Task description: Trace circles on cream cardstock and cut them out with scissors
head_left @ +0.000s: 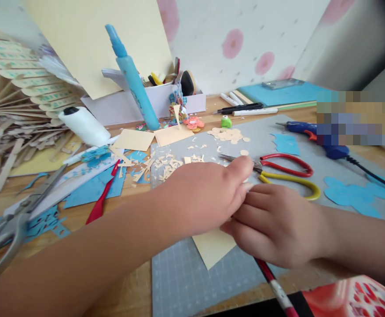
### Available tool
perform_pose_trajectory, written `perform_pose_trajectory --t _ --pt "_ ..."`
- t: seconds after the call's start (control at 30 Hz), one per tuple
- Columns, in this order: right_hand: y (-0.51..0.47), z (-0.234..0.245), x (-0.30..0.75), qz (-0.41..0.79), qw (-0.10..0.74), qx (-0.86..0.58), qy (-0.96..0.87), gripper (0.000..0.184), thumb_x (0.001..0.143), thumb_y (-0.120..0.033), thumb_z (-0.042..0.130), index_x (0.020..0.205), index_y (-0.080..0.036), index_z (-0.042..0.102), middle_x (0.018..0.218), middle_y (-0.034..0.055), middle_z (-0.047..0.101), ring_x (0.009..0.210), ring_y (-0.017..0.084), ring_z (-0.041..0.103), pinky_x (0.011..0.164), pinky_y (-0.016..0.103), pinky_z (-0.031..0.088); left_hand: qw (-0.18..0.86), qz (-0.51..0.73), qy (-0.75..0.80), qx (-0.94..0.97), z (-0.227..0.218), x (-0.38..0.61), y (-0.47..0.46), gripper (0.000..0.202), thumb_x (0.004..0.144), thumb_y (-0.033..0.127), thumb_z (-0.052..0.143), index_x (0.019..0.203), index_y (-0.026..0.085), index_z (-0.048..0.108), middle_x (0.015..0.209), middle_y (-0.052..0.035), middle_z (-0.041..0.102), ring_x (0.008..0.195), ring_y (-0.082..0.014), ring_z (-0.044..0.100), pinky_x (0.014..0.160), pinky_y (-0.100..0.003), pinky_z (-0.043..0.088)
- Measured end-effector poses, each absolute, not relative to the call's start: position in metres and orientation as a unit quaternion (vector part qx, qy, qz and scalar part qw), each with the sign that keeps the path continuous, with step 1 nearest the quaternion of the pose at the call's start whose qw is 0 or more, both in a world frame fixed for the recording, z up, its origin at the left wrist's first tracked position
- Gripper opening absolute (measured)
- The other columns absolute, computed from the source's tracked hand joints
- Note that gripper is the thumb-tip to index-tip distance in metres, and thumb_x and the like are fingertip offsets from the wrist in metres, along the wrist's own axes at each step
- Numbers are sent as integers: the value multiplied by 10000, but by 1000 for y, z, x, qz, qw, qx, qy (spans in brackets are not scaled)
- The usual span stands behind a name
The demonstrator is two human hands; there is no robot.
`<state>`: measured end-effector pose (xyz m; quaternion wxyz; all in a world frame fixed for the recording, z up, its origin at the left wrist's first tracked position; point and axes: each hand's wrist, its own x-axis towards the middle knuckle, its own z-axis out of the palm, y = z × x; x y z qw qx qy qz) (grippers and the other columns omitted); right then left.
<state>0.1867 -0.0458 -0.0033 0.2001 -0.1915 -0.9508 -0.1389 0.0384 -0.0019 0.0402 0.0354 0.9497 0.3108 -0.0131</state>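
Observation:
My left hand and my right hand meet over the grey cutting mat. Both are closed, fingers pressed together on a cream paper piece whose corner sticks out below them. A red-handled pen or brush lies under my right hand. Just beyond the fingers lie small scissors with a red and a yellow handle. Cream paper scraps and punched cream circles are scattered farther back.
Large grey scissors lie at the left edge, with blue paper cut-outs and a red tool nearby. A blue glue gun rests at the right. A tall blue glue bottle, white spool and supply box stand behind.

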Motion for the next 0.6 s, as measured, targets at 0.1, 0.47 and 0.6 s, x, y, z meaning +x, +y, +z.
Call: perform_pose_trajectory --t 0.1,0.47,0.6 --pt "-45 -7 183 -157 200 -205 -945 235 747 -88 422 549 -184 504 488 -5 531 441 131 417 450 288 273 52 -16 306 950 41 37 -1 215 859 327 238 971 208 379 508 30 499 428 -141 469 385 -209 206" --pt "-46 -14 176 -161 203 -211 -943 214 723 -86 442 540 -187 487 511 -15 542 457 125 394 471 292 236 76 -9 306 949 40 39 0 261 850 352 238 990 222 417 498 21 489 401 -169 454 364 -234 201" --pt "-47 -15 177 -144 190 -200 -950 205 736 -101 453 557 -187 506 518 -4 542 468 132 401 476 296 251 64 -1 308 949 40 37 0 254 848 333 241 1005 227 412 484 28 472 402 -158 445 380 -229 211"
